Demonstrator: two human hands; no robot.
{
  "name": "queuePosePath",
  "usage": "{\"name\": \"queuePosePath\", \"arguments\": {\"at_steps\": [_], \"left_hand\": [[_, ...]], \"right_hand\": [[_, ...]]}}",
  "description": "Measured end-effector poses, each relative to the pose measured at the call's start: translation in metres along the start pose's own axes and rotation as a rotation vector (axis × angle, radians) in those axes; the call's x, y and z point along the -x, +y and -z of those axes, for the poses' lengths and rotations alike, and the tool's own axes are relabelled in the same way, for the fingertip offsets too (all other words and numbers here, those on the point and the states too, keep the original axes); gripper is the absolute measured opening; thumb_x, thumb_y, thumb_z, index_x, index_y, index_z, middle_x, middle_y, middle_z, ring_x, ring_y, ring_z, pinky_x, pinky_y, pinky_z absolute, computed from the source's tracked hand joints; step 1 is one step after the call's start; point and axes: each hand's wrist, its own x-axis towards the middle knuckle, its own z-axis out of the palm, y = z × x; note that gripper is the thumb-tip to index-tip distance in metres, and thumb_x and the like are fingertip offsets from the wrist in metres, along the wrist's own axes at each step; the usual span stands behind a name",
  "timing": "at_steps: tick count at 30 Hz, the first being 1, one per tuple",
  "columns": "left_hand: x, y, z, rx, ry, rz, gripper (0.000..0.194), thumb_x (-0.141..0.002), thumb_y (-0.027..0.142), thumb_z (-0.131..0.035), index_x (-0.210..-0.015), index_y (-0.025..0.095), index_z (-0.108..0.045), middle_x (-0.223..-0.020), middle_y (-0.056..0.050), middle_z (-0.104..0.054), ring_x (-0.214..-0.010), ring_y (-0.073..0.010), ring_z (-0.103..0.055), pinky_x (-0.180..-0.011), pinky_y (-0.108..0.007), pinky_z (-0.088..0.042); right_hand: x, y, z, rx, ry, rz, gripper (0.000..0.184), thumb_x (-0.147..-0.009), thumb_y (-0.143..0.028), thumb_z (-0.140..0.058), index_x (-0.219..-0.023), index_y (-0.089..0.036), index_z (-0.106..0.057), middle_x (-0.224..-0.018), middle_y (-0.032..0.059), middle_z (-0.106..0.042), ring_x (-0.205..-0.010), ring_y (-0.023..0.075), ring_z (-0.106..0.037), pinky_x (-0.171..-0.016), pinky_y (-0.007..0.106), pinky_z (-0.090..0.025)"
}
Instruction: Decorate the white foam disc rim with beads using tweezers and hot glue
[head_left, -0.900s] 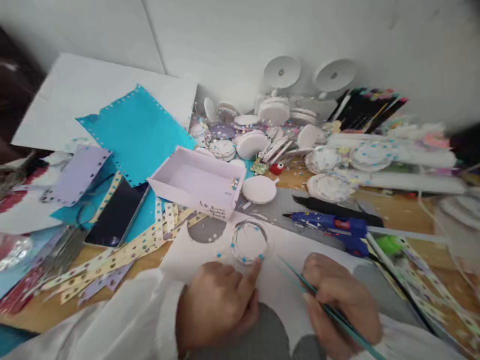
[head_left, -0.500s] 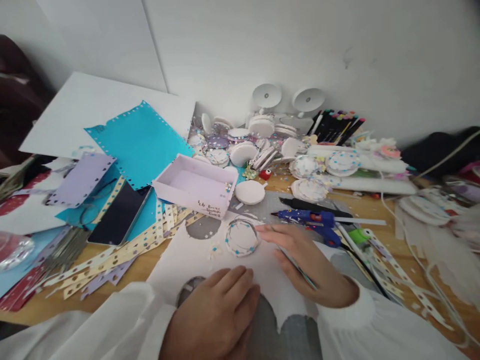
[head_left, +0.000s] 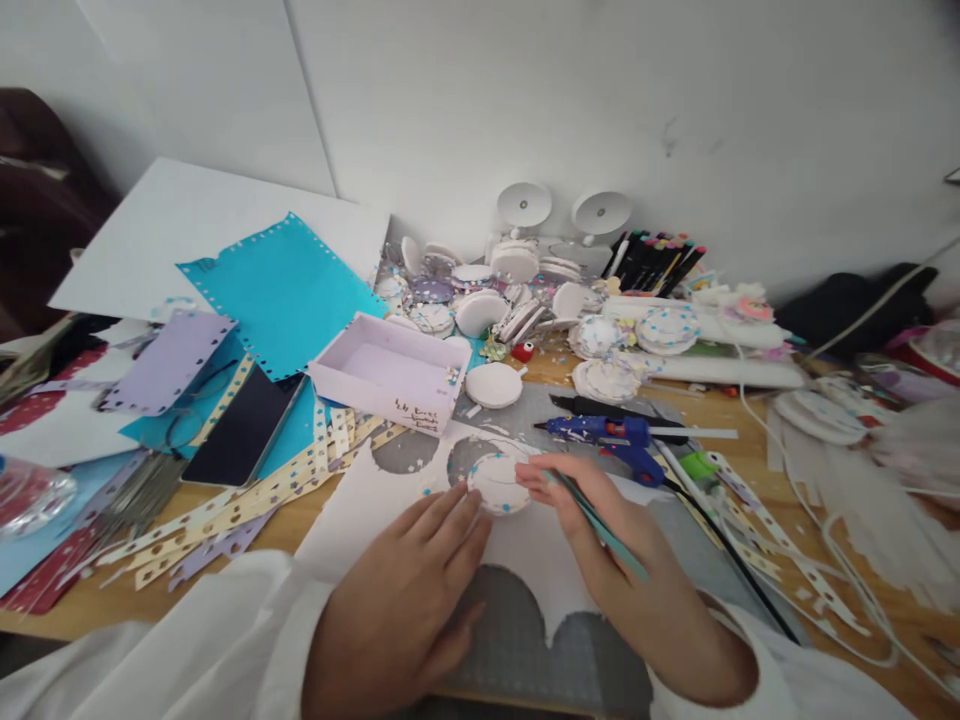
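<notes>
While the thin teal stick (head_left: 600, 522) runs slantwise, its far tip toward the round white disc (head_left: 497, 484) and its near end back toward the wrist, the right hand (head_left: 607, 545) is closed around it, fingertips touching the disc's right edge. The left hand (head_left: 409, 590) lies flat and spread on the white paper sheet (head_left: 375, 510), fingers reaching the disc's left edge. The disc lies flat on the worktop (head_left: 757, 450) between both hands, just in front of the blue glue gun (head_left: 611, 438).
</notes>
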Motion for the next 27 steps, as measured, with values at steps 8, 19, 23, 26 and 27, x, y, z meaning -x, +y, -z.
{"name": "queuePosePath", "arguments": {"at_steps": [8,19,23,26,27], "left_hand": [[-0.006,0.005,-0.005,-0.055,0.013,-0.122,0.053,-0.096,0.038,-0.035,-0.141,0.01,-0.036,-0.153,-0.014,-0.027,-0.138,-0.0292,-0.03,-0.112,-0.044,-0.032],[-0.017,-0.024,-0.009,-0.186,0.1,-0.051,0.057,-0.094,0.035,-0.04,-0.139,0.001,-0.038,-0.147,-0.02,-0.036,-0.136,-0.0309,-0.034,-0.109,-0.041,-0.032],[-0.017,-0.026,-0.006,-0.157,0.085,-0.057,0.052,-0.094,0.034,-0.04,-0.137,0.004,-0.042,-0.144,-0.019,-0.042,-0.133,-0.0302,-0.039,-0.108,-0.043,-0.033],[-0.015,-0.02,0.001,-0.166,0.107,-0.04,0.047,-0.093,0.033,-0.042,-0.129,0.004,-0.05,-0.138,-0.02,-0.049,-0.129,-0.0321,-0.043,-0.105,-0.045,-0.037],[-0.013,-0.017,0.003,-0.168,0.117,-0.039,0.044,-0.093,0.033,-0.043,-0.126,0.004,-0.053,-0.135,-0.02,-0.051,-0.127,-0.0325,-0.046,-0.104,-0.045,-0.038]], "right_hand": [[0.017,0.004,-0.019,-0.249,0.249,-0.11,0.025,-0.098,-0.031,-0.039,-0.12,-0.029,-0.051,-0.125,0.0027,-0.06,-0.113,0.0167,-0.06,-0.096,0.032,-0.052],[0.024,0.01,-0.021,-0.086,0.056,-0.103,0.025,-0.098,-0.029,-0.038,-0.12,-0.028,-0.05,-0.112,0.0041,-0.067,-0.1,0.0147,-0.067,-0.087,0.025,-0.055],[0.023,0.002,-0.014,-0.063,0.049,-0.045,0.028,-0.097,-0.028,-0.037,-0.121,-0.027,-0.051,-0.104,0.0045,-0.07,-0.093,0.0149,-0.069,-0.08,0.024,-0.056],[0.026,0.002,-0.002,-0.021,0.147,-0.007,0.024,-0.096,-0.027,-0.04,-0.114,-0.027,-0.056,-0.093,0.0027,-0.07,-0.083,0.0147,-0.069,-0.075,0.024,-0.056],[0.027,0.003,0.002,-0.008,0.179,0.01,0.022,-0.095,-0.027,-0.042,-0.109,-0.027,-0.058,-0.089,0.002,-0.07,-0.077,0.0145,-0.068,-0.071,0.023,-0.056]]}}
